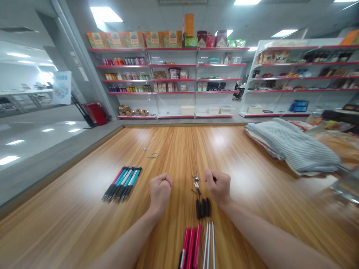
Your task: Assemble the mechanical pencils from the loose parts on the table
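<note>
Black pen grips (202, 207) beside right hand (218, 186), long axes pointing away from person.

Tabletop (174, 149) ahead bare; pen parts (202, 207) centre, cloths (294, 145) right.

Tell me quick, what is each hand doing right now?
Left hand: closed in a fist, nothing visible in it.
Right hand: closed, pinching a small dark piece.
</note>
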